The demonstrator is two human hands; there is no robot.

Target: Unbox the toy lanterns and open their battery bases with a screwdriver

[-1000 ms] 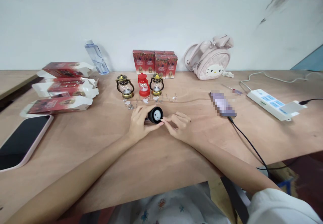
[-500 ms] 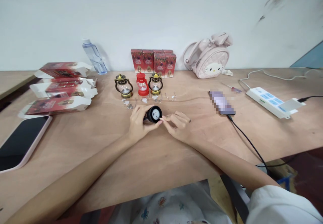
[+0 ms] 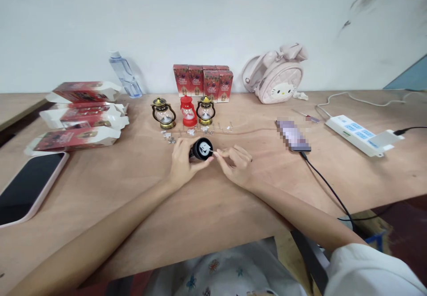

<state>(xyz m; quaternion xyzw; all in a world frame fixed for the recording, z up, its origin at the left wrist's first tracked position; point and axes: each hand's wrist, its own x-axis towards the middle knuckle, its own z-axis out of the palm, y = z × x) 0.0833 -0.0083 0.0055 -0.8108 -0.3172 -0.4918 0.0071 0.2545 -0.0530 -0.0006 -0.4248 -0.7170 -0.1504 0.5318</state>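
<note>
My left hand (image 3: 183, 162) is wrapped round a small black lantern (image 3: 201, 148) lying on its side, its round base turned toward me. My right hand (image 3: 235, 163) pinches a small white piece (image 3: 211, 150) at the edge of that base. Both hands rest on the wooden table (image 3: 213, 207). Just beyond them stand three small lanterns: a gold-and-black one (image 3: 163, 113), a red one (image 3: 188, 110) and a gold one (image 3: 205, 110). Several tiny metal parts (image 3: 193, 132) lie scattered in front of those lanterns.
Red lantern boxes (image 3: 203, 83) stand at the wall beside a water bottle (image 3: 124, 74) and a pink bag (image 3: 277, 80). Opened boxes (image 3: 80, 119) and a phone (image 3: 28, 186) lie left. A blurred device (image 3: 292, 136) with a cable and a power strip (image 3: 360, 135) lie right.
The black lantern has tipped slightly up and away in my left hand. My right fingers have pulled back a little and now pinch a small white piece at the base.
</note>
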